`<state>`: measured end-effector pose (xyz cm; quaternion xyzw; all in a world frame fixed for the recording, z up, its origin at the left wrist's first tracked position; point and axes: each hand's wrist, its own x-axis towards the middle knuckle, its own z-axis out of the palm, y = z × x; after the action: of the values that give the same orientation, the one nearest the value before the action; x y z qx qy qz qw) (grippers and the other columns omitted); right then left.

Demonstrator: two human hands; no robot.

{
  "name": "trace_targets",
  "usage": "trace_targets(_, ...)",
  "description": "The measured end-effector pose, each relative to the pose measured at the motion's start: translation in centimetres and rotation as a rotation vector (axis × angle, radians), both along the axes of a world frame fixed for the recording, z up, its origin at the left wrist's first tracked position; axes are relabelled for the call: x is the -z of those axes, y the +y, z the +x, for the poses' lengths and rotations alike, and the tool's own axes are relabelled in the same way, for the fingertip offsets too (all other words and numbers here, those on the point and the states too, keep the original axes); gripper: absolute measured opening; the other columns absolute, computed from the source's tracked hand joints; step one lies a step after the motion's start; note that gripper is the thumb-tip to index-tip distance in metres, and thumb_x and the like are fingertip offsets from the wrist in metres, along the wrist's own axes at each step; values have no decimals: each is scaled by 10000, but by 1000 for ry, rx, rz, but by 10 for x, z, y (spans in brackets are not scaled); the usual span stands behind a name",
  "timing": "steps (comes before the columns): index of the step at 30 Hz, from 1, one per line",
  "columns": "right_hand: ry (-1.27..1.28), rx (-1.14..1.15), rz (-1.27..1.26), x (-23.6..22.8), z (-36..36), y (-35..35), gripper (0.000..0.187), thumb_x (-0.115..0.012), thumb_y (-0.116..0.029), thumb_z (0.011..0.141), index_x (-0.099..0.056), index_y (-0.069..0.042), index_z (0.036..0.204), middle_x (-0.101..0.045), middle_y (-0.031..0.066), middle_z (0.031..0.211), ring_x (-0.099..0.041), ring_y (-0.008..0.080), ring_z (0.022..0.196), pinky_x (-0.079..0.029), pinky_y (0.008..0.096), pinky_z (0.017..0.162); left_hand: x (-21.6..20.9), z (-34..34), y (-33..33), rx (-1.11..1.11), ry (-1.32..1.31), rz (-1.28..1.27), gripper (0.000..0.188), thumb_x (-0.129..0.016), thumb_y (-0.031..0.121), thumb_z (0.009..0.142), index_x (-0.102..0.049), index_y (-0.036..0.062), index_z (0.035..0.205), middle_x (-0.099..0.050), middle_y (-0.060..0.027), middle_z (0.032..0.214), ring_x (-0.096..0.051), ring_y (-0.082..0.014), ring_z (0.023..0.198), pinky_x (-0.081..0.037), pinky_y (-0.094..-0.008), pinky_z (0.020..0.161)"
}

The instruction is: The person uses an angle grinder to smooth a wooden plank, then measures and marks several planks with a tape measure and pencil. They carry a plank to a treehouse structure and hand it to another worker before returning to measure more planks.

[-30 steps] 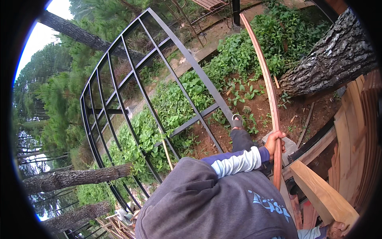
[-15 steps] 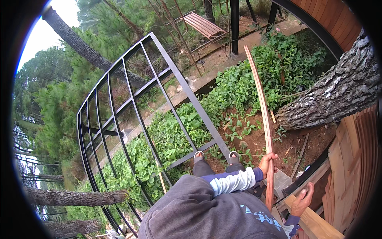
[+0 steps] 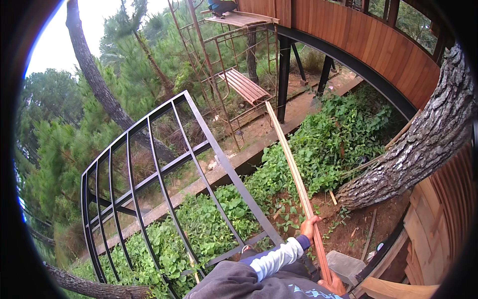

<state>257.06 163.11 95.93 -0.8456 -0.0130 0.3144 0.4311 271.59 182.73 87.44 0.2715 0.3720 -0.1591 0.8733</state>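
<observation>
A long, thin reddish wooden strip [image 3: 294, 172] slants up and away from my body, its far end in front of the scaffold. Lines run along its length, and I cannot tell whether it is one piece or a few together. My left hand [image 3: 309, 230] is wrapped round it in its lower part. Lower down, close to my body, my right hand [image 3: 335, 285] grips the strip near its bottom end. My grey top hides part of the right arm.
A black metal frame [image 3: 160, 174] with curved bars stands at left over green plants. A thick tree trunk [image 3: 398, 159] leans at right above stacked boards [image 3: 428, 219]. A scaffold [image 3: 244, 84] with a person's legs [image 3: 221, 6] on top stands beyond, beside a curved wooden wall [image 3: 343, 35].
The view has tilted up, bringing more scaffold and wall into sight. My right hand, earlier off the strip with fingers apart, now closes on its lower end. The left keeps its hold.
</observation>
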Motion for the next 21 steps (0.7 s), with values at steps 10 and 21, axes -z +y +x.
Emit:
trace_targets(10,156,18,279,40,56,114,792,-778,-329,643,-457,46,1262,-588,156,1084,-578,237,972,-460,341,859,-5,-51,50,10,-129,153,331,-650,247,731,-506,34,939,-517,-47,723,-538,-170,608,-465,-333,540)
trace_targets(21,133,37,191,23,57,164,448,-605,-164,627,-542,22,1031,-540,29,760,-528,127,664,-439,281,575,-3,-52,108,376,-301,380,611,-688,340,707,-393,2,1123,-512,-148,1059,-559,-239,941,-455,-352,853)
